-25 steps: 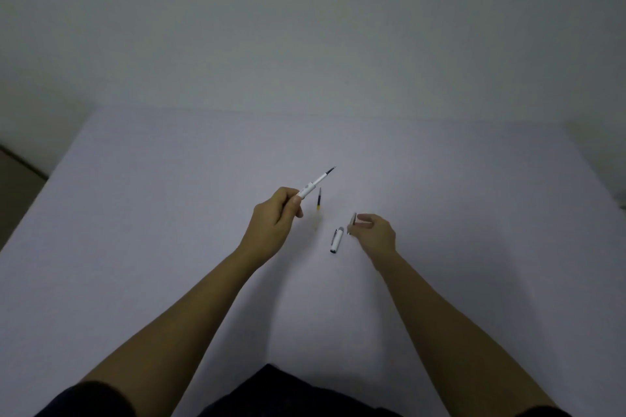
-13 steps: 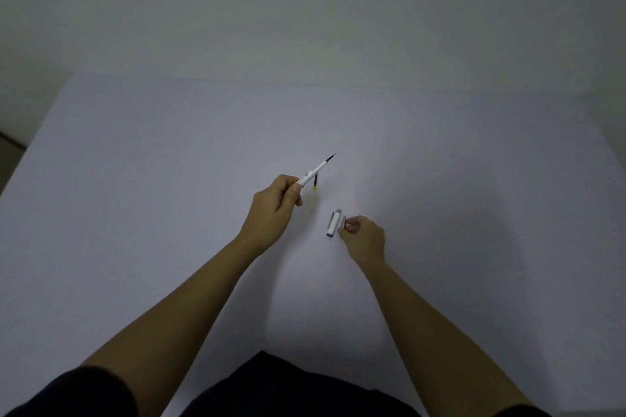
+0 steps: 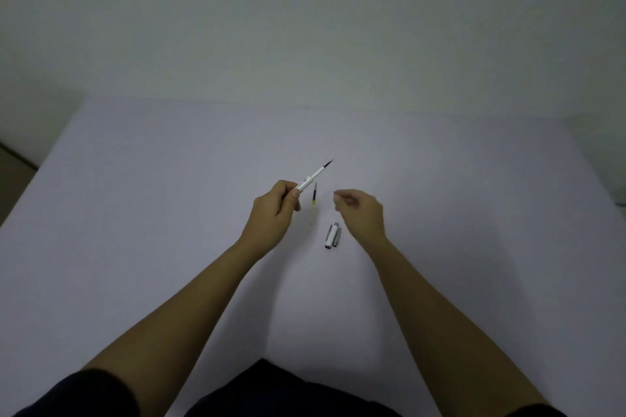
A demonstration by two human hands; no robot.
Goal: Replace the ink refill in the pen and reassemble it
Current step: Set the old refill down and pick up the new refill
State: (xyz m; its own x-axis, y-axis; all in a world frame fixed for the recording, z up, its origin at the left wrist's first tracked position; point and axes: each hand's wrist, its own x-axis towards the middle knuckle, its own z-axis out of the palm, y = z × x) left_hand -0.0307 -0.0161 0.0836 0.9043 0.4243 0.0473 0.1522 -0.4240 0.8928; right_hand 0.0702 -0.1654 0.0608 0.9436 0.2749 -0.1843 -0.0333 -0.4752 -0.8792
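Note:
My left hand [image 3: 275, 210] grips a thin white pen body [image 3: 313, 176] that points up and to the right, its dark tip in the air. A short dark ink refill with a yellow end [image 3: 314, 194] lies on the table just right of that hand. My right hand [image 3: 360, 211] hovers to the right of the refill, fingers loosely curled with thumb and forefinger close, and I see nothing in it. The white pen cap with a silver clip [image 3: 332, 235] lies on the table, below and left of my right hand.
Everything rests on a pale lilac table [image 3: 169, 213] that runs back to a plain white wall [image 3: 305, 27]. The table's left edge drops to a brown floor [image 3: 13, 166]. A dark garment [image 3: 271, 389] shows at the near edge.
My right hand has let go of the pen cap, which now lies on the table, and has moved up and away from it. My left hand still holds the pen body.

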